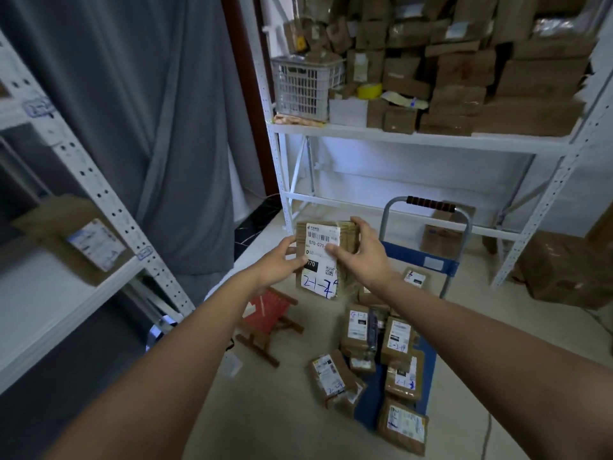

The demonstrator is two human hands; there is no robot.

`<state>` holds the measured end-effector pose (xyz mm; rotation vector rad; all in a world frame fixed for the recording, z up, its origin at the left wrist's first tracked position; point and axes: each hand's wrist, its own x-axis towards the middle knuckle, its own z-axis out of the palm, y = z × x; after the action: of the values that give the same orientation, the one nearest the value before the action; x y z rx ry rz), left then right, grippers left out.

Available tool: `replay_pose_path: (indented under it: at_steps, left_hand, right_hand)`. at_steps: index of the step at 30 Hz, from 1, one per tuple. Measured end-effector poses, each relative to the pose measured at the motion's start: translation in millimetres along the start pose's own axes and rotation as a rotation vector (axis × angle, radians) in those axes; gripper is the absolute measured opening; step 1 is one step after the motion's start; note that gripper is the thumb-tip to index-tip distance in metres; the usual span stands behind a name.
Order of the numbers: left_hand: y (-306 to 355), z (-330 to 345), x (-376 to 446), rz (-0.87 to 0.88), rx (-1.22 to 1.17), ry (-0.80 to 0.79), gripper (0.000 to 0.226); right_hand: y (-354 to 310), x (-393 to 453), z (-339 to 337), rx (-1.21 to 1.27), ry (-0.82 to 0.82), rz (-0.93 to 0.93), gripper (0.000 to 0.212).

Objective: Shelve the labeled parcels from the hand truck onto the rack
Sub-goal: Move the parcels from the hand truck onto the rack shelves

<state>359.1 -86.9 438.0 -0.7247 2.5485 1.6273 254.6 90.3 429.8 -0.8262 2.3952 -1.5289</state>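
Taped cardboard parcel (326, 258) held up in mid-air, label facing the camera, above the floor and left of the blue hand truck (421, 260). Left hand (282, 262) grips its left edge, thumb on the label; right hand (360, 250) clasps the right side, fingers over the top corner. Likely light and stiff (raised at arm's length with no visible sag); tape may be slick, so hold opposite edges. More labeled parcels (396, 340) remain near, on the truck bed.
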Motion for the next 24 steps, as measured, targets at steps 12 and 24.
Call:
replay_pose_path:
  at_steps: [12,24]
  left_hand:
    - [-50.1,-106.2,-80.8,-0.033,-0.378,0.038,0.075]
    - [-130.5,-238.0,-196.2,-0.022,-0.529,0.23,0.069]
  right_hand:
    - [-84.2,-10.2,96.3,0.05,-0.246,-0.179,0.076]
    - [-183.8,-47.1,242.9,0.071,-0.576,-0.261,0.083]
